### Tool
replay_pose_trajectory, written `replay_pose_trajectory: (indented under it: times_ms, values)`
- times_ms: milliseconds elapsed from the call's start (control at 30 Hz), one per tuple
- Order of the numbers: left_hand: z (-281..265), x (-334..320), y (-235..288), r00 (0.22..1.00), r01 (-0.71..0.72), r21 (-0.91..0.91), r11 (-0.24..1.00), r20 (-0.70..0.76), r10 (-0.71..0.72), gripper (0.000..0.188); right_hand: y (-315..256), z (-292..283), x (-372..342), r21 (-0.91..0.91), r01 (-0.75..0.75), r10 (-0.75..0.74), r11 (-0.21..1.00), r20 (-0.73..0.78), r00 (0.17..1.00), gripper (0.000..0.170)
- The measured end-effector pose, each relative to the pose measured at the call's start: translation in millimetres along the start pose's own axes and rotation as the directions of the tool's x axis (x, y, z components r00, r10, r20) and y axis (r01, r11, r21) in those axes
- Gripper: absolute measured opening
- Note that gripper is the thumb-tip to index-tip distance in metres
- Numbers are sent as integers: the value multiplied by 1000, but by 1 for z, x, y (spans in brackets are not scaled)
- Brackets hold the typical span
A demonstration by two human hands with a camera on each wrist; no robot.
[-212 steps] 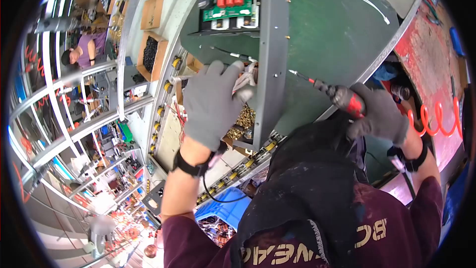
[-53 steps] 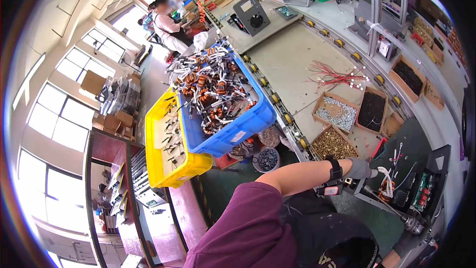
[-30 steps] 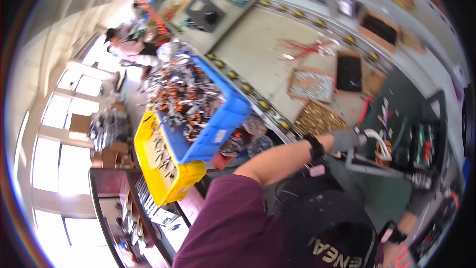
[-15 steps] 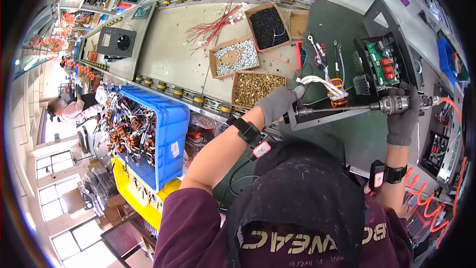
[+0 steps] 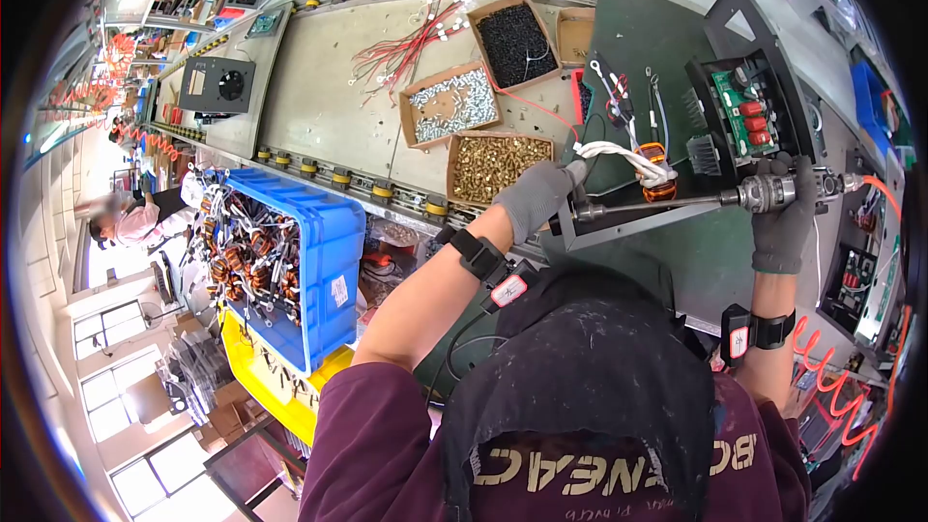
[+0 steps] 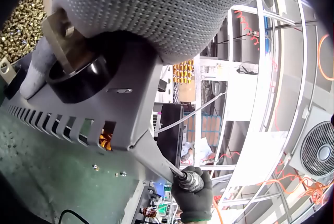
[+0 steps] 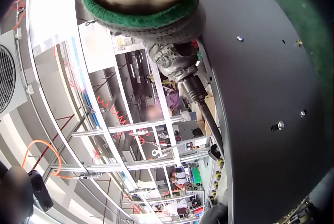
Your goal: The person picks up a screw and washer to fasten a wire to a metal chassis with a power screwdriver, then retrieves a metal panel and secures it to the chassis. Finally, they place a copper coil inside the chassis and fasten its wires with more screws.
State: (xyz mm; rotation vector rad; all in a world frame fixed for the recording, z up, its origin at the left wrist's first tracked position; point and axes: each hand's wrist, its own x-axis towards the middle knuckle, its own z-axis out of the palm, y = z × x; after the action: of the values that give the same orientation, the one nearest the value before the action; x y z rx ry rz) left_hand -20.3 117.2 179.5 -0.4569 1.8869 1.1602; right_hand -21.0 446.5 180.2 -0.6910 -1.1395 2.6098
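Observation:
A grey metal case (image 5: 628,226) lies before me, with a green circuit board (image 5: 742,114) and a copper-wound coil (image 5: 659,172) inside. Gloved, my right hand (image 5: 785,232) grips an air-powered driver (image 5: 768,192); its long shaft (image 5: 667,206) runs inside the case wall to the end panel. My left hand (image 5: 534,201) is at that end panel. In the left wrist view, its fingers (image 6: 37,72) hold a brass-coloured metal block (image 6: 65,41) that sticks out through a black ring (image 6: 78,83). The shaft's tip behind the panel is hidden there.
Boxes of brass fasteners (image 5: 498,169), silver screws (image 5: 449,106) and black screws (image 5: 512,43) stand left of the case. A blue crate (image 5: 329,261) of coils is nearer on the left. An orange coiled hose (image 5: 822,382) hangs at right.
Earlier my right hand held a red-and-grey driver and my left was inside the case. Now the right grips the long-shafted tool. Over the last second the head view swung back; the hands barely moved.

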Motion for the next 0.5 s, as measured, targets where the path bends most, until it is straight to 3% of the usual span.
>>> replay_pose_trajectory:
  times_ms: [133,200,500]
  values:
    - [0,7,-9,1000,-17,-16,1000,-2,17,48,1,-1,0,-17,-4,3,1000,-16,1000,26]
    - [1,11,-12,994,-113,-1,994,-1,113,50,1,-1,2,-11,7,-8,1000,-19,1000,26]
    - [-3,0,-5,997,-75,75,994,18,74,52,-7,12,3,-53,-98,102,994,72,992,22]
